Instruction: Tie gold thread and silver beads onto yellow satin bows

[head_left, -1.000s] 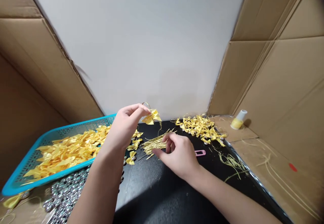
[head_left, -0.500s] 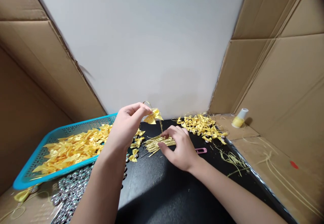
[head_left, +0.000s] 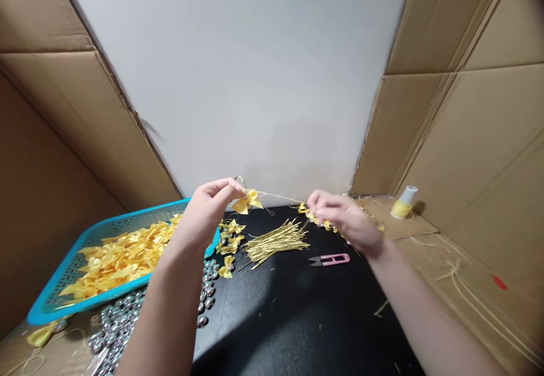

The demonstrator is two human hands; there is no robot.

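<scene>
Between the thumb and fingers of my left hand (head_left: 206, 212) is a yellow ribbon bow (head_left: 247, 201), raised above the back of the black table. A thin pale thread (head_left: 278, 196) runs nearly level and taut from the bow to my right hand (head_left: 346, 220), whose curled fingers are closed on it, somewhat blurred by motion. Below and between the hands lies a bundle of gold twist ties (head_left: 278, 244). Pink thread snips (head_left: 334, 260) rest on the table to the right of it. A few finished-looking bows (head_left: 229, 244) with silver beads lie beside my left wrist.
At left stands a blue basket (head_left: 55, 291) of yellow bows (head_left: 127, 254), with many silver beads (head_left: 121, 319) in front. More bows (head_left: 317, 217) lie partly behind my right hand. A thread cone (head_left: 403, 202) stands at back right. Cardboard walls (head_left: 476, 138) flank the table (head_left: 297, 319).
My right hand has moved right and up from over the twist ties, drawing the thread out straight. The snips are now uncovered. My left hand with the bow has shifted slightly left.
</scene>
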